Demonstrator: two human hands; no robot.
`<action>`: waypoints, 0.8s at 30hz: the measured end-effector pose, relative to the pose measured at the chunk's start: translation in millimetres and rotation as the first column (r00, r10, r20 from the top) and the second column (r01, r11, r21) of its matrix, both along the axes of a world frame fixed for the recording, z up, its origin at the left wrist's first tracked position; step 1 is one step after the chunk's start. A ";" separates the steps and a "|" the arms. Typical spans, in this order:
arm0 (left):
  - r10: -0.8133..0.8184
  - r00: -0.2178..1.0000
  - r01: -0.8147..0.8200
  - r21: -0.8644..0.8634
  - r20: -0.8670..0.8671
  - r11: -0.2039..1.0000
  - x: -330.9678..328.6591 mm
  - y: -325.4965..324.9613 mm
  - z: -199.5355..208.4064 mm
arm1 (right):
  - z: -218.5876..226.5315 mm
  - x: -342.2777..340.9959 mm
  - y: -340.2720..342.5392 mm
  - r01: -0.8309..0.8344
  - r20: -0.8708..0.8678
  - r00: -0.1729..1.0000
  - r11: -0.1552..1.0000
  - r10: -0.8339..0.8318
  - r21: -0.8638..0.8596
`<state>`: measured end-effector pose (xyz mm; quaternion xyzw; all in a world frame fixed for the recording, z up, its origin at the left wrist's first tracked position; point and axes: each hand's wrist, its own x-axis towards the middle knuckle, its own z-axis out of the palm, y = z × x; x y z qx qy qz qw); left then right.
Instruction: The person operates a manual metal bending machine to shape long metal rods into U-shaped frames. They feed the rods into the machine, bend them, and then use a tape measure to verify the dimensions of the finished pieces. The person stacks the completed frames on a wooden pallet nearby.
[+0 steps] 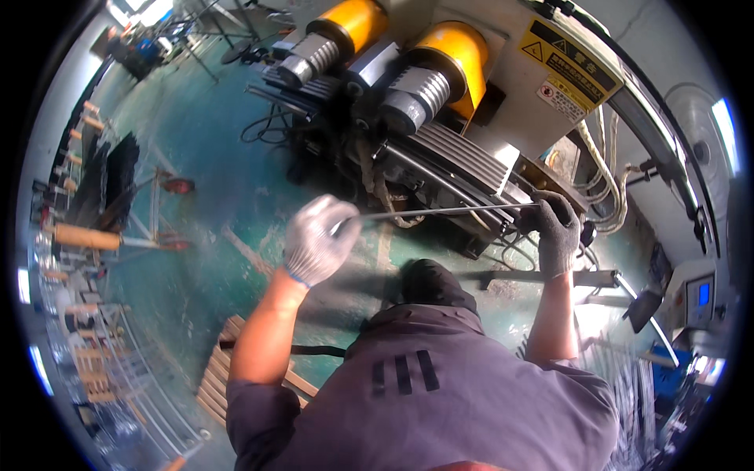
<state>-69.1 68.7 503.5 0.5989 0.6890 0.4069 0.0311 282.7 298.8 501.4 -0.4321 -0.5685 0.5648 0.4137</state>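
A thin grey metal rod (440, 211) stretches nearly level in front of me, between my two hands. My left hand (319, 242), in a pale knitted work glove, is closed round its left end. At the other end my right hand (558, 234), in a dark grey glove, is closed on the rod beside the machine's front edge. Just beyond the rod is a machine with ribbed metal rollers (421, 98) under yellow guards (459, 59). A slatted metal bed (463, 157) lies below the rollers. The fingertips of my right hand are partly hidden.
Pale hoses (605, 161) and cables hang at the machine's right side. A control box with a blue screen (700, 294) stands far right. On the left are a wheeled metal rack (153, 208) and an orange-brown roll (86, 237). A wooden pallet (216, 377) lies lower left.
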 end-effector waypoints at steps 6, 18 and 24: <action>0.034 0.999 -0.033 -0.184 -0.001 0.982 -80.5 -39.6 -1.8 | 3.3 -86.8 -35.6 0.011 -0.282 0.959 1.000 -0.012 -0.006; -0.109 0.989 0.088 -0.207 -0.095 0.974 -222.9 10.0 43.8 | -5.1 -215.6 -74.9 0.150 -0.100 0.986 0.975 -0.135 0.164; -0.359 0.921 0.325 -0.210 -0.153 0.922 -279.9 72.2 45.1 | -8.2 -271.1 -94.5 0.408 -0.052 0.910 0.872 -0.410 0.270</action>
